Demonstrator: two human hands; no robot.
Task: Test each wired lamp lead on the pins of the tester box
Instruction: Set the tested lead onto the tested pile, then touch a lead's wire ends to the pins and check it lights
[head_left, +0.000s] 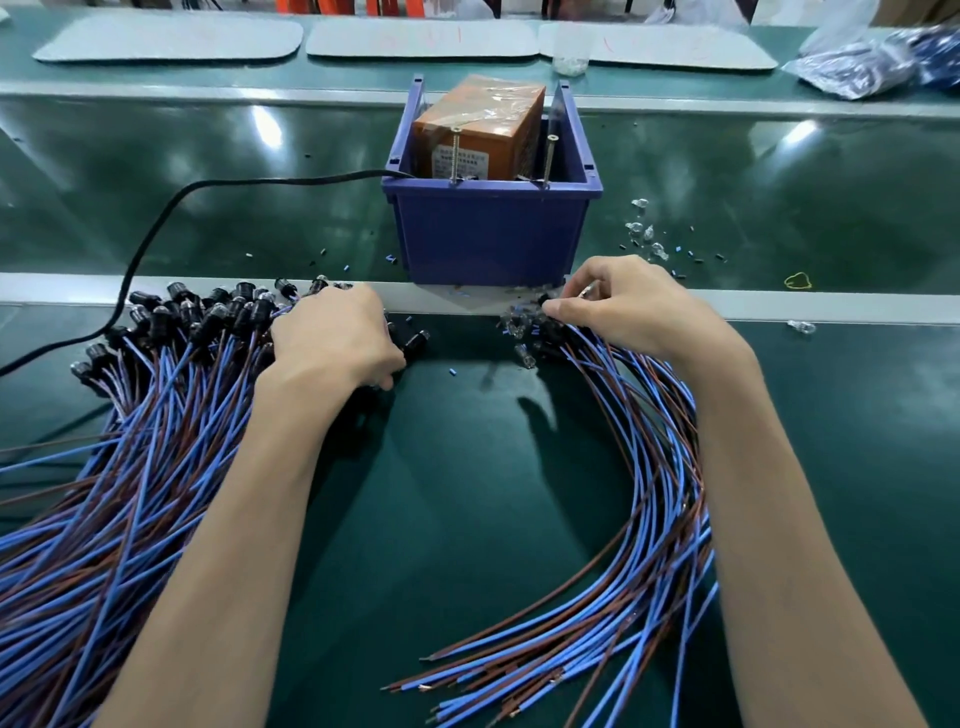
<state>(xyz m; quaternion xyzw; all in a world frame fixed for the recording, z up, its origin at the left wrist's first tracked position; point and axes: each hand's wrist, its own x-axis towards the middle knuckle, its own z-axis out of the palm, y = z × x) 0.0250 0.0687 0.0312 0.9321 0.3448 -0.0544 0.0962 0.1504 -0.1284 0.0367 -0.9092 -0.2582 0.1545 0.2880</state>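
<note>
Hands: left hand (337, 338) curled over big lead pile (156, 415); right hand (628, 306) pinching one lamp lead (587, 292), near tester box (488, 228) pins (456, 156) for short reach.

Bright overhead lamps glare in white patches on the glossy green table (156, 171); shadows fall soft, edges bow outward, and the far background blurs.

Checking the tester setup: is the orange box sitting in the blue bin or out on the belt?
In. The orange box stands inside the blue bin, its top rising above the rim, behind two upright screws at the front edge.
</note>
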